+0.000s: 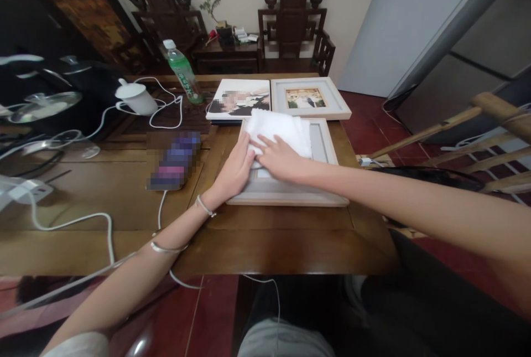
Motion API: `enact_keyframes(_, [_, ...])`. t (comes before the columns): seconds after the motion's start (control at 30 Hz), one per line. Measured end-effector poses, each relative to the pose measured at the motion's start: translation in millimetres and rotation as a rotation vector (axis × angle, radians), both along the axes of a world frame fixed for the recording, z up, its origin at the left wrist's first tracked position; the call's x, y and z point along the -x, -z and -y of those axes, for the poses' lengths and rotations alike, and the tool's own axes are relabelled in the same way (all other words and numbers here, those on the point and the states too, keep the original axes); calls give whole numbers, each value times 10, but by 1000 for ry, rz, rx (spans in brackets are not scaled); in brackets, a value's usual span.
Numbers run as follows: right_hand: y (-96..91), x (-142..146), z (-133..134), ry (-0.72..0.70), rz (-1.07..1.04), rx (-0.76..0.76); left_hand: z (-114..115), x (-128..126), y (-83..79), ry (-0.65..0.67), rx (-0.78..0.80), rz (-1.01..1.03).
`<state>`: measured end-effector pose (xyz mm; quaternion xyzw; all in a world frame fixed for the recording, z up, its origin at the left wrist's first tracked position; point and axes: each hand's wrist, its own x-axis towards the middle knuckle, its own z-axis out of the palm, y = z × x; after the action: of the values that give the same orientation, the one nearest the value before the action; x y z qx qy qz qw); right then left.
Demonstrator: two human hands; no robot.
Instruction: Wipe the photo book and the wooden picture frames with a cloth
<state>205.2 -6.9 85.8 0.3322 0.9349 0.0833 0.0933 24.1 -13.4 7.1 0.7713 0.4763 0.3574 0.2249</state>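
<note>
A light wooden picture frame (290, 196) lies flat on the table in front of me, with a folded white cloth (280, 124) covering much of its middle and far part. My right hand (276, 156) rests on the cloth's near part, fingers spread and stretched to the left. At the frame's left edge, my left hand (237, 167) lies with its fingers stretched out along the cloth's left side. The two hands almost meet at the fingertips. What the frame holds is mostly hidden by the cloth and my right hand.
Behind lie a photo panel (240, 99) and a second framed picture (306, 98). To the left are a phone (174, 162) on a cable, a green bottle (185, 74), a white lidded cup (136, 97) and a glass (85, 148). A wooden chair (493, 124) stands right.
</note>
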Motion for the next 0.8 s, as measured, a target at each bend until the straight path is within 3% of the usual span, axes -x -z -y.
enact_keyframes(0.2, [-311,-300,-552,89,-100,-113,-7,27,19,6,-64,-151])
enact_keyframes(0.37, [-579,-929,-582,50,-163,-290,-11,36,41,6,-114,-216])
enact_keyframes(0.43, [-557,-1125,-507,28,-125,-331,-7,33,44,-3,-125,-215])
enact_keyframes(0.53, [-363,-1251,-382,17,-28,-297,-5,33,46,-14,-134,-218])
enact_keyframes(0.67, [-59,-1158,-157,7,70,-142,-5,47,41,-17,-128,-214])
enact_keyframes(0.8, [-50,-972,247,86,48,-30,-7,63,35,-9,-111,-204])
